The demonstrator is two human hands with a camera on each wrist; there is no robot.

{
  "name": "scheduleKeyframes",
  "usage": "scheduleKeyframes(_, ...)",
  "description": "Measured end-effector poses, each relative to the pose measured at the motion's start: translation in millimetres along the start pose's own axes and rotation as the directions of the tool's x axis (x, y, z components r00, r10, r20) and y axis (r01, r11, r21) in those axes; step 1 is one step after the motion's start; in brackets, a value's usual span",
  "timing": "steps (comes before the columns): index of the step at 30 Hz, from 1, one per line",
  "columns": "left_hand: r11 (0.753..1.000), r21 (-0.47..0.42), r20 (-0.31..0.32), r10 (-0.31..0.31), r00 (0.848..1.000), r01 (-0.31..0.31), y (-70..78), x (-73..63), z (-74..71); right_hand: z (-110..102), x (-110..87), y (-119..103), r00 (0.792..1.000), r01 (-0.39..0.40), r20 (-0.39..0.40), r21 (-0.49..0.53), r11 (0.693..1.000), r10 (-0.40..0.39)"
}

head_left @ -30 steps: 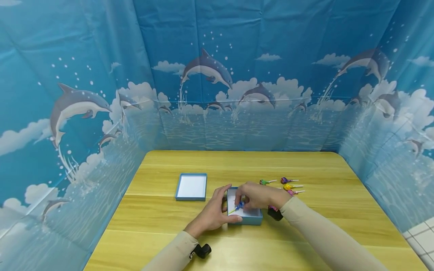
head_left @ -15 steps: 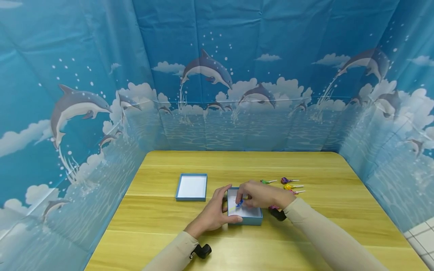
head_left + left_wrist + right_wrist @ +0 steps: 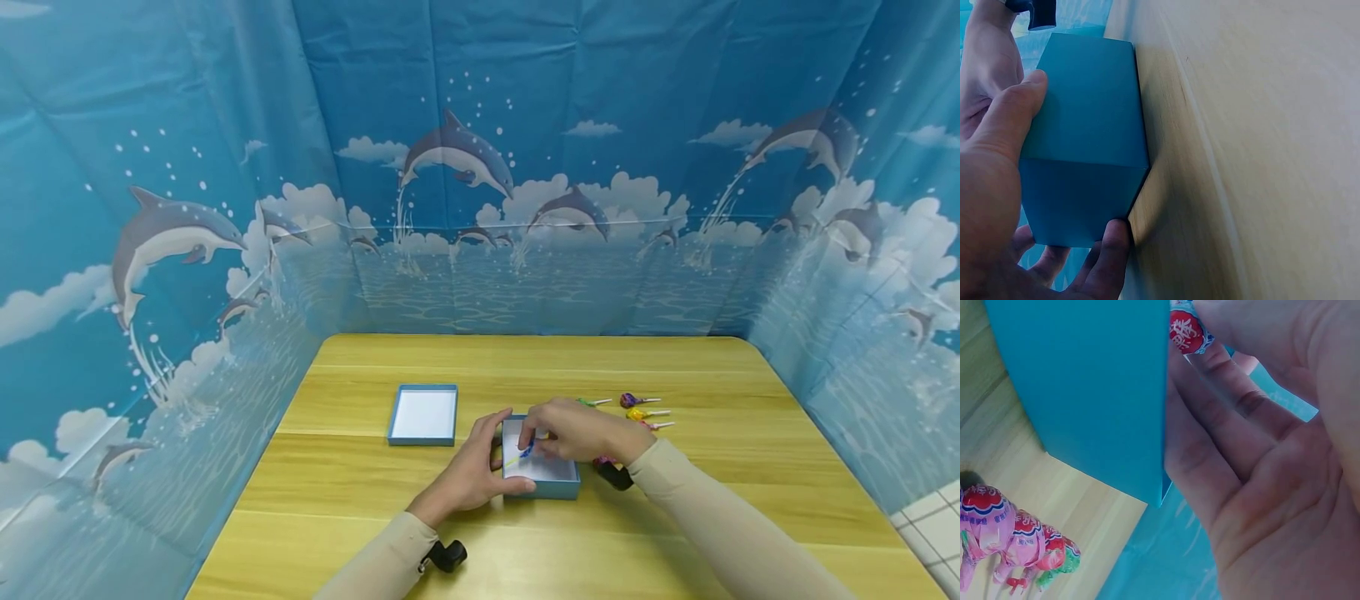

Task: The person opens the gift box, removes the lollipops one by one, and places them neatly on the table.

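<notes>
My left hand (image 3: pixel 472 473) grips a blue box (image 3: pixel 551 490) at its left side, thumb along the near wall and fingers round the other side. In the left wrist view the box (image 3: pixel 1085 106) stands on the table between thumb and fingers. The right hand (image 3: pixel 576 429) reaches over the box's top opening and pinches a blue-wrapped lollipop (image 3: pixel 527 450), its yellow stick pointing left over the white inside. The right wrist view shows this lollipop's red and blue wrapper (image 3: pixel 1186 331) at the thumb; the fingertips are partly hidden behind the box wall.
A shallow blue lid (image 3: pixel 423 414) with a white inside lies to the left of the box. Several lollipops (image 3: pixel 637 413) in yellow, purple, green and pink wrappers lie to the right. Pink ones (image 3: pixel 985 519) show close to the box in the right wrist view.
The blue lollipop has turned slightly in the right fingers, its stick now lying flatter and its tip farther from the near wall. Left hand and box have stayed put.
</notes>
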State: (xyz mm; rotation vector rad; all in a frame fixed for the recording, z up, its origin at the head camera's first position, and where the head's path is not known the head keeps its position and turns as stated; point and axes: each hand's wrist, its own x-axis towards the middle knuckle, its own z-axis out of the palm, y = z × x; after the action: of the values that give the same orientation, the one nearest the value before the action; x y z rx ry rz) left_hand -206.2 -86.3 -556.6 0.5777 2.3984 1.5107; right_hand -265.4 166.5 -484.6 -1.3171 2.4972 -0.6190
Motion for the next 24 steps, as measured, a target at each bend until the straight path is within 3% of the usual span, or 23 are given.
scheduleKeyframes(10, 1.0, 0.009, 0.002, -0.003, 1.0, 0.003, 0.5, -0.4, -1.0, 0.6, -4.2, -1.0, 0.999, -0.046, 0.007, 0.092, 0.995, 0.045)
scheduleKeyframes(24, 1.0, 0.008, -0.006, 0.007, 1.0, -0.007, -0.6, -2.5, 1.0, 8.5, -13.2, -0.2, 0.996, 0.032, -0.09, 0.074, 0.997, -0.025)
